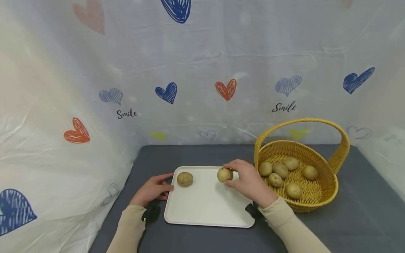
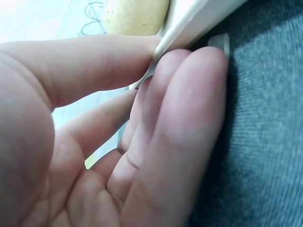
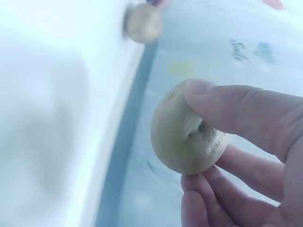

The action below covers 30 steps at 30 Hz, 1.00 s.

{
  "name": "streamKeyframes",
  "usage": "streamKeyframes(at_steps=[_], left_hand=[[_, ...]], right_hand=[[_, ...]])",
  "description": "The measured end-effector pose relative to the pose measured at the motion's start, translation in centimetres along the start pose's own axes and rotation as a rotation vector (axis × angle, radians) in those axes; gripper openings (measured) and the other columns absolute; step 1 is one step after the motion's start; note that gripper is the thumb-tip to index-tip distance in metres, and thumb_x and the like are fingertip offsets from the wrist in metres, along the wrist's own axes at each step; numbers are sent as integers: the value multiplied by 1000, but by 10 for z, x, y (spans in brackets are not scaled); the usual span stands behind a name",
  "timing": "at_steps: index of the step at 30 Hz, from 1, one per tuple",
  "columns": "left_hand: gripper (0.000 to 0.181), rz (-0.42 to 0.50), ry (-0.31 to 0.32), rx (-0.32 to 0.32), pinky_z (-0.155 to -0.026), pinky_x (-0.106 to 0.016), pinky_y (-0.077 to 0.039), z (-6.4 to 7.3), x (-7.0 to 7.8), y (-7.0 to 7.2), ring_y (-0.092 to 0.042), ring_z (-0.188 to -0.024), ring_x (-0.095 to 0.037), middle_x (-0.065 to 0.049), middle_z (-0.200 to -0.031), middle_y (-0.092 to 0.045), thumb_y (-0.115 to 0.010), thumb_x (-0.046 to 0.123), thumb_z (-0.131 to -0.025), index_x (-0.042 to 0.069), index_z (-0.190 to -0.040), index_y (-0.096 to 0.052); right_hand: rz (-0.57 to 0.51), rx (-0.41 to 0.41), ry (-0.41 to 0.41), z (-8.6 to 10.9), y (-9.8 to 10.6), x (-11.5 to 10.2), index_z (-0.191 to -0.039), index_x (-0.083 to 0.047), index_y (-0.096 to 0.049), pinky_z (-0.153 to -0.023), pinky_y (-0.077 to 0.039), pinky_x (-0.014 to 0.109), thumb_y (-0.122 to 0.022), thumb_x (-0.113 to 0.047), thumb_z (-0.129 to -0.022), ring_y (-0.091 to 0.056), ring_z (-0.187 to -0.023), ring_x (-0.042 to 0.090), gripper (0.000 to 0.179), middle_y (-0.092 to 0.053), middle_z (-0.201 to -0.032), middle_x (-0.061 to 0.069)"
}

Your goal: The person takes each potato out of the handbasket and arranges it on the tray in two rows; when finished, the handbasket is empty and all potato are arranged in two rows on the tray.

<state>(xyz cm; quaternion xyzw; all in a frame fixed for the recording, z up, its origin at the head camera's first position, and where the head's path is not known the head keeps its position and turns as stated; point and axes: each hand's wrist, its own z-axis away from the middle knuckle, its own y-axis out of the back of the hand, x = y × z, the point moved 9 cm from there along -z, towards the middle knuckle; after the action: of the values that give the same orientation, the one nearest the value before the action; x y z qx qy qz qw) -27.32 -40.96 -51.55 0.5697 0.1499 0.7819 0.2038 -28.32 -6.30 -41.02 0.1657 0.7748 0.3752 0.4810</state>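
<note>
A heart-printed backdrop (image 1: 196,52) hangs behind a dark table (image 1: 190,154). On the table, a wicker basket (image 1: 329,179) stands at right, just beside a white tray (image 1: 205,207). Right hand (image 1: 250,181): thumb and fingers grip the held potato (image 1: 225,175) above the tray's far right part. Left hand (image 1: 152,189): thumb and fingers pinch the tray's left edge. A second potato (image 1: 185,179) rests in the tray's far left corner; six potatoes (image 1: 280,170) lie in the basket.
</note>
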Motion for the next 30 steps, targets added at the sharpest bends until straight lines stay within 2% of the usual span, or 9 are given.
streamKeyframes(at_steps=[5, 9, 21, 30], left_hand=[[68, 14, 0, -4, -68, -33, -64, 0, -1, -3, -70, -75, -20, -10, -91, -68, -84, 23, -95, 19, -157, -59], [67, 18, -7, -5, -68, -33, -64, 0, 1, -3, -69, -75, -19, -10, -91, -68, -84, 22, -95, 21, -157, -59], [66, 20, -8, 7, -68, -33, -64, -2, -2, -1, -70, -74, -19, -10, -90, -68, -84, 20, -94, 21, -156, -61], [66, 25, 4, 18, -69, -34, -64, -4, -4, 2, -69, -74, -19, -10, -90, -67, -85, 21, -94, 23, -155, -61]], right_hand=[[-49, -31, -45, -15, -40, -2, -128, -8, -78, -93, -58, 43, -95, -14, -82, -70, -109, 25, 49, -75, -121, 5], [-75, -39, -69, -23, -58, -2, -127, -8, -79, -91, -59, 42, -97, -13, -80, -71, -107, 25, 50, -75, -117, 5], [-64, -29, -59, -35, -80, -3, -120, -7, -81, -88, -59, 39, -98, -13, -77, -72, -101, 22, 46, -77, -112, 5], [-85, -41, -62, -39, -87, -3, -122, -8, -80, -89, -59, 39, -97, -16, -80, -72, -103, 20, 47, -76, -114, 5]])
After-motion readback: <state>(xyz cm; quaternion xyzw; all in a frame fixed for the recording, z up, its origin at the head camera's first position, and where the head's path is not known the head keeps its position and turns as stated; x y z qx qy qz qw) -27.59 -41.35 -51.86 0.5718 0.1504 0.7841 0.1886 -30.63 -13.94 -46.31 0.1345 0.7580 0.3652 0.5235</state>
